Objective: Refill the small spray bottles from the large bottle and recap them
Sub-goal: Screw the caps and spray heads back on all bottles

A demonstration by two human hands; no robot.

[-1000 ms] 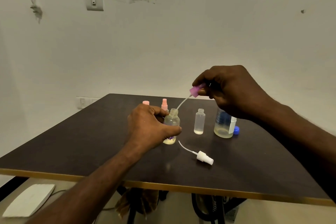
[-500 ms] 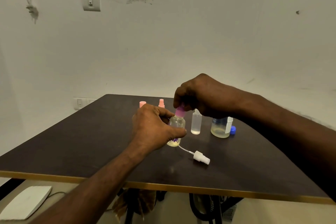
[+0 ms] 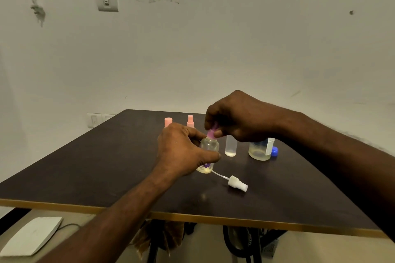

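The small spray bottle (image 3: 208, 151) with the purple flower label stands on the dark table (image 3: 106, 166), and we see the left hand (image 3: 181, 151) wrapped round its body. The right hand (image 3: 239, 117) pinches the pink spray cap (image 3: 211, 133) at its neck, seemingly seated. Beside them stand an uncapped clear bottle (image 3: 230, 147) and the large bottle (image 3: 259, 151); a white sprayer (image 3: 237, 183) lies nearer us.

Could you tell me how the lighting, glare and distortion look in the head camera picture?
Head view: dim, warm, even light; faint glare patches on the dark table near the white spray head; wide-angle bending curves the table edge and stretches the forearms; left hand and right hand slightly soft.
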